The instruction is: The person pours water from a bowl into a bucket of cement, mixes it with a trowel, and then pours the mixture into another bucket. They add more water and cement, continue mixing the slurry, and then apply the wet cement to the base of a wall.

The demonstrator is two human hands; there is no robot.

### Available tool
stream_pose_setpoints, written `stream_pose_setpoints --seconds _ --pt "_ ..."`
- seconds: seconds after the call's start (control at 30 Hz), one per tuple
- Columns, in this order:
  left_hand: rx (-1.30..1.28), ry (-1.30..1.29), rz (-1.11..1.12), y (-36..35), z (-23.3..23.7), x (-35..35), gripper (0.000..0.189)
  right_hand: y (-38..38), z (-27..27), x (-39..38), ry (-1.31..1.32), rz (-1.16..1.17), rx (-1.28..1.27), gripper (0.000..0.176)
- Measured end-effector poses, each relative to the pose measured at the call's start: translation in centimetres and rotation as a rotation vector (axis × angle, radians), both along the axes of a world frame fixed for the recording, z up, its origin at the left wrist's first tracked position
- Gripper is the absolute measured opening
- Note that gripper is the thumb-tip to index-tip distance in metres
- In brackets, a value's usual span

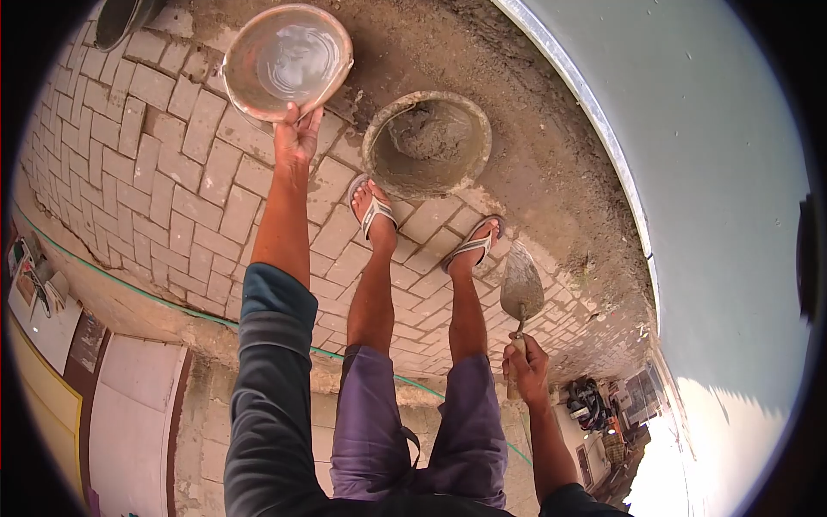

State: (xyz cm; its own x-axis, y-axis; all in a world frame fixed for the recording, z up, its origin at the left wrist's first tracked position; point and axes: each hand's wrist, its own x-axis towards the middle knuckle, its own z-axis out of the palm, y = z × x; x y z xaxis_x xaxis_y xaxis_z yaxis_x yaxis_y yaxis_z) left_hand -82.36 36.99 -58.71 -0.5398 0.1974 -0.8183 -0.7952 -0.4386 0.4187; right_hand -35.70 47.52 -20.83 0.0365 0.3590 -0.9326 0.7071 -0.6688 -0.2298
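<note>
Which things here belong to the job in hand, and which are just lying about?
Likely part of the job:
bucket of cloudy liquid, held by the left hand
trowel, gripped in the right hand
bucket of muddy mix, standing uncovered

Apparently just lying about:
green hose-like line
dark container, upper left, use unclear

Saw pale paving blocks laid in a staggered pattern, bordering a strip of brown soil. Noticed a dark bucket, cut off at the upper left. Traced a thin green line along the paving's lower side, with a whitish panel in brown framing beyond. Found a smooth grey-green wall on the right, edged in pale trim, and a dark jumble near its lower end, too small to identify.
</note>
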Motion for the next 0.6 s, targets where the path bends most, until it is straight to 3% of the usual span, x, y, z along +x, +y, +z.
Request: stream_pose_setpoints --seconds 0.03,0.07,0.13,0.2,0.27,0.33,0.37,0.43,0.47,0.53,0.6 --pt "0.075 -0.013 -0.081 -1.3 -0.1 0.2 0.07 0.0 -0.2 -0.1 0.026 0.003 0.013 0.031" --pt "0.069 -0.015 -0.081 -1.9 0.8 0.9 0.07 0.1 -0.4 -0.4 0.057 0.008 0.027 0.031" --pt "0.103 -0.212 -0.33 -3.3 4.8 3.2 0.107 0.6 -0.9 -1.6 0.065 0.017 0.025 0.031" --pt "0.017 -0.1 -0.84 -5.1 7.7 7.1 0.136 1.0 -1.5 -2.2 0.129 0.067 0.051 0.031" --pt "0.064 -0.196 -1.094 -6.3 8.6 12.2 0.134 1.4 -2.3 -2.8 0.187 0.112 0.077 0.03" --pt "0.002 -0.1 -1.309 -6.0 8.5 17.1 0.131 1.8 -2.8 -3.7 0.19 0.13 0.064 0.03" --pt "0.008 -0.09 -1.307 -4.3 8.7 18.4 0.131 1.9 -3.1 -3.8 0.196 0.113 0.053 0.03" --pt "-0.136 -0.279 -0.868 -1.4 9.1 20.7 0.109 2.5 -3.1 -3.7 0.2 0.169 0.064 0.03" --pt "-0.13 -0.282 -0.867 -1.2 6.9 21.5 0.109 2.7 -3.1 -3.3 0.2 0.221 0.063 0.03" --pt "-0.213 -0.181 -0.476 -0.7 0.6 23.1 0.066 3.1 -3.0 -2.0 0.2 0.255 0.084 0.031" --pt "-0.153 -0.096 -0.259 4.1 6.1 20.8 0.032 3.9 -2.4 -1.0 0.173 0.338 0.112 0.03"
